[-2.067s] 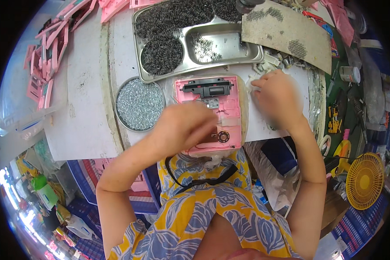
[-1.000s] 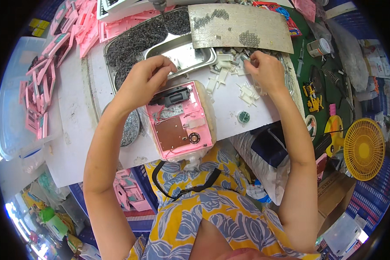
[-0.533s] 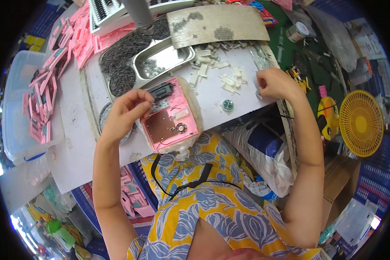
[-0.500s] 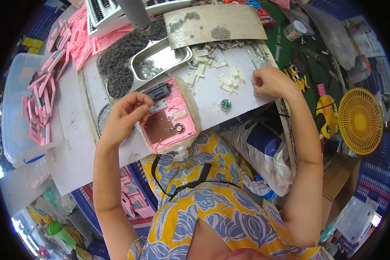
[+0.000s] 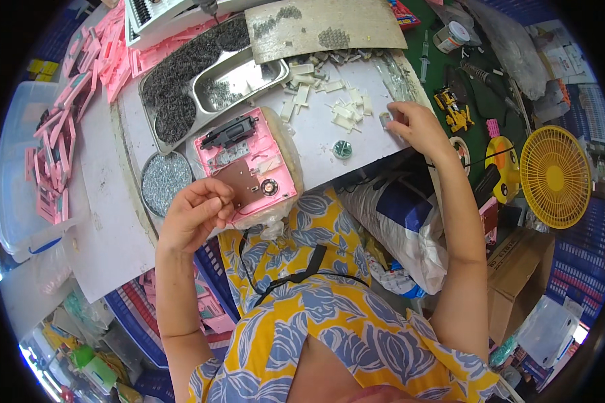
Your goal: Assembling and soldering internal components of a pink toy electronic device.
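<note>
A pink plastic housing (image 5: 286, 185) lies open-side up on a padded, plastic-wrapped rest at the table's near edge. Inside it are a brown circuit board (image 5: 238, 180), a black mechanism (image 5: 228, 131), a metal plate and a small round part. My left hand (image 5: 198, 209) hovers at its near left corner, fingertips pinched together; whatever they hold is too small to name. To the right, my right hand (image 5: 420, 133) is above the table's right edge with thumb and forefinger apart. A small greyish piece (image 5: 384, 120) sits by those fingertips.
Dark screws fill a metal tray (image 5: 175, 87); silvery bits fill a round dish (image 5: 167, 181). White plastic parts (image 5: 346, 111) lie scattered beside a little green-filled cup (image 5: 341, 149). A screwdriver tip (image 5: 210, 8) hangs overhead. Pink frames (image 5: 54, 161) pile up left; a yellow fan (image 5: 554, 176) stands right.
My left hand has moved from beside the black mechanism to the housing's near left corner. The fingers of my right hand have spread apart. The whole view has shifted slightly.
</note>
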Available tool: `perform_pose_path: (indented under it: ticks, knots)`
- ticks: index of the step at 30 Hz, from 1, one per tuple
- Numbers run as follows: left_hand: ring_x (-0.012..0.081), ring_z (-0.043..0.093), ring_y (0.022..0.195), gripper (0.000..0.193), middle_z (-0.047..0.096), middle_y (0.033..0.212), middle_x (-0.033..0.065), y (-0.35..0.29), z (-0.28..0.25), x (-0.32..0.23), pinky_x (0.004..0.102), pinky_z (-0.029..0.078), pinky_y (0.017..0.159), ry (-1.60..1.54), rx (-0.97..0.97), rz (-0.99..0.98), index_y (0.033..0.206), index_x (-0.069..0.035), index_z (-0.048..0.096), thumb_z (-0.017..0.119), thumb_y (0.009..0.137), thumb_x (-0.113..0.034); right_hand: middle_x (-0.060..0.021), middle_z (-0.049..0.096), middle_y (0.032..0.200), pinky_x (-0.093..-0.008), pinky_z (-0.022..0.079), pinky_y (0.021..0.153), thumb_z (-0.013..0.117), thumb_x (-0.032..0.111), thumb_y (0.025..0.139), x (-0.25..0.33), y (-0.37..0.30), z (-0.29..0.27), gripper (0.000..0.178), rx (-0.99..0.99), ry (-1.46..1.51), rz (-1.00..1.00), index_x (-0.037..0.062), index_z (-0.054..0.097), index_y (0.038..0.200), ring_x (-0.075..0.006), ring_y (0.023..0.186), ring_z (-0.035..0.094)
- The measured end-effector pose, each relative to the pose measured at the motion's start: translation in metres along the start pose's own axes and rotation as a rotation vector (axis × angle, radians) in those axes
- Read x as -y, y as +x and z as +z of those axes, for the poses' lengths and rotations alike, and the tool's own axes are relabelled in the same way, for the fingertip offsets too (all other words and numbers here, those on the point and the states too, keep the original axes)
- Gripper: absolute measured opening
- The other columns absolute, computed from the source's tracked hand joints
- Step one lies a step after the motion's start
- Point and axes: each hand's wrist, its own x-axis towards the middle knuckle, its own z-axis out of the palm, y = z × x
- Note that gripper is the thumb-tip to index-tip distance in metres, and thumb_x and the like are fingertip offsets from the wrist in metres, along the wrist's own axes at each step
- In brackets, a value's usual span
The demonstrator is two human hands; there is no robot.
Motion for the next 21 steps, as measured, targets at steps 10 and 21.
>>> perform_pose_path:
  ticks: [10, 21]
  knots:
    - [0.0128, 0.058, 0.070, 0.018, 0.060, 0.095, 0.0115, -0.019, 0.019, 0.044, 0.0205, 0.050, 0.057, -0.262, -0.021, -0.019, 0.100, -0.002, 0.059, 0.070, 0.098, -0.016, -0.0146, 0.069, 0.079, -0.0419, 0.051, 0.070, 0.079, 0.018, 0.082, 0.015, 0.000, 0.007, 0.032, 0.089, -0.069, 0.004, 0.0033, 0.062, 0.105, -0.0304, 0.075, 0.067]
    - [0.0125, 0.064, 0.063, 0.009, 0.068, 0.082, 0.0096, -0.053, 0.021, 0.042, 0.0234, 0.052, 0.054, 0.257, -0.362, 0.131, 0.103, 0.003, 0.062, 0.064, 0.098, -0.005, -0.0010, 0.062, 0.080, -0.0259, 0.049, 0.065, 0.069, 0.005, 0.090, 0.035, -0.022, 0.015, 0.034, 0.123, 0.432, 0.061, 0.0030, 0.064, 0.123, -0.0097, 0.070, 0.059]
